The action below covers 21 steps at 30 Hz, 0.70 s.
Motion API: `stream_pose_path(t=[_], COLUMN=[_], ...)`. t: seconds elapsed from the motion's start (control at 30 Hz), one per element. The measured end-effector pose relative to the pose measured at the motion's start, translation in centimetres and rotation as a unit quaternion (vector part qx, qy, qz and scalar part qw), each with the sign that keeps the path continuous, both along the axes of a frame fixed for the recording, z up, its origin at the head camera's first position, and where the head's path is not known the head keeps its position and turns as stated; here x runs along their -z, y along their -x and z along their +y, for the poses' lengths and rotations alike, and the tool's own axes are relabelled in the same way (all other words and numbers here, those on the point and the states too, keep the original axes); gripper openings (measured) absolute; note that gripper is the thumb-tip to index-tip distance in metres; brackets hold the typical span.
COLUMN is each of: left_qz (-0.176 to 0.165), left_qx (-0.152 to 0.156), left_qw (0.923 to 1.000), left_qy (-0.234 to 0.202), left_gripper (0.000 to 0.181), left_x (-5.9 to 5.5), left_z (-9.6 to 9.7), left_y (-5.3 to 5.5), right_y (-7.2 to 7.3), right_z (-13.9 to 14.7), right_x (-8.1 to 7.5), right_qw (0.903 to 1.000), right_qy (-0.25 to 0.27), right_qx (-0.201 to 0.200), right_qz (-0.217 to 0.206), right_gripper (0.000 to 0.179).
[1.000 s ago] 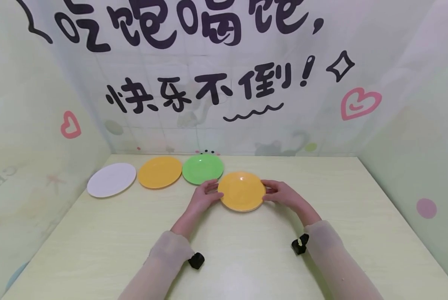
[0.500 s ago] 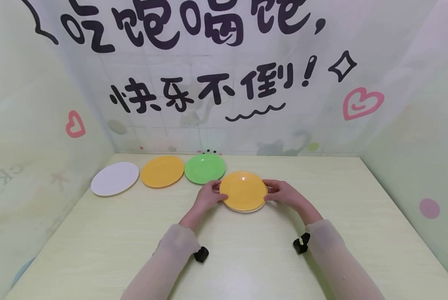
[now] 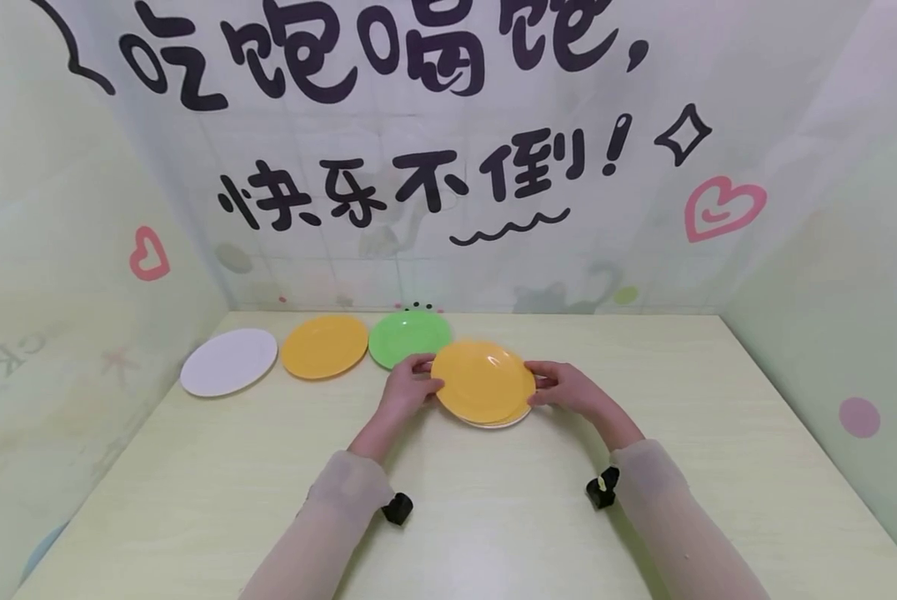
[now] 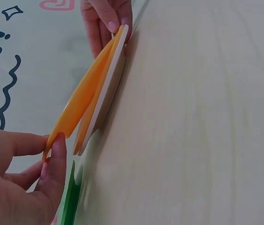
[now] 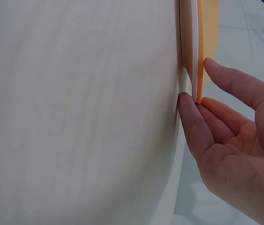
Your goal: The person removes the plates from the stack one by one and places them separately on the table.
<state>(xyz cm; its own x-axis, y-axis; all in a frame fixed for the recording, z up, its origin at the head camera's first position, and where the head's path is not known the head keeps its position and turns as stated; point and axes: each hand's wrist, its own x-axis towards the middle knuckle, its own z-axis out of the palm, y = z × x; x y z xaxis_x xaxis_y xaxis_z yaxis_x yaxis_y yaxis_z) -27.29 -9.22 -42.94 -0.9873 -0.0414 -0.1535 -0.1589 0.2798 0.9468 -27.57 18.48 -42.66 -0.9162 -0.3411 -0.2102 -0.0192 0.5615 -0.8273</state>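
Observation:
In the head view my left hand (image 3: 403,388) pinches the left edge of a yellow-orange plate (image 3: 482,382), thumb on top and fingers beneath. That edge is raised, so the plate tilts over a second orange plate (image 4: 90,112) and a white plate (image 4: 103,96), a wedge of space between them. On the opposite side my right hand (image 3: 571,390) grips the rim of the stacked plates. The right wrist view shows its thumb (image 5: 230,79) against the orange face and its fingers at the edge and below. A white rim (image 3: 497,426) peeks out under the orange.
Along the back left of the pale table (image 3: 456,525) lie a white plate (image 3: 229,363), another orange plate (image 3: 324,347) and a green plate (image 3: 405,335). The green one sits close behind my left hand. Printed walls (image 3: 388,275) enclose the table at the back and sides.
The top orange plate's left edge has risen and shifted left with my left hand, parting from the plates below. More white rim shows. My right hand stays at the right edge.

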Motion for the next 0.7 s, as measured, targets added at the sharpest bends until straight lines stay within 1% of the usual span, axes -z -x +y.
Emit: stream_pose_path(t=[0.1,0.17,0.4,0.53,0.7], left_qz=[0.0,-0.001,-0.008,-0.005,-0.002], left_qx=[-0.005,-0.007,-0.008,-0.006,-0.003], left_qw=[0.9996,0.9993,0.999,0.9989,0.9992], left_qy=[-0.028,-0.038,-0.044,-0.047,-0.039], left_gripper=[0.053,0.052,0.05,0.05,0.05], left_x=[-0.5,-0.8,-1.3,-1.5,-1.5], left_z=[-0.5,-1.0,-3.7,-5.3,-7.2], left_y=[0.0,0.0,-0.4,-0.9,-1.4], right_y=[0.0,0.1,0.2,0.2,0.2], right_z=[0.0,0.1,0.1,0.0,-0.2], right_x=[0.0,0.0,0.1,0.1,0.1], right_qw=[1.0,1.0,1.0,1.0,0.9999], right_qy=[-0.002,0.0,0.009,0.006,0.0], right_qx=[0.003,0.005,-0.004,0.003,0.012], right_qz=[0.0,-0.001,-0.002,-0.006,-0.011], right_gripper=[0.067,0.066,0.067,0.066,0.066])
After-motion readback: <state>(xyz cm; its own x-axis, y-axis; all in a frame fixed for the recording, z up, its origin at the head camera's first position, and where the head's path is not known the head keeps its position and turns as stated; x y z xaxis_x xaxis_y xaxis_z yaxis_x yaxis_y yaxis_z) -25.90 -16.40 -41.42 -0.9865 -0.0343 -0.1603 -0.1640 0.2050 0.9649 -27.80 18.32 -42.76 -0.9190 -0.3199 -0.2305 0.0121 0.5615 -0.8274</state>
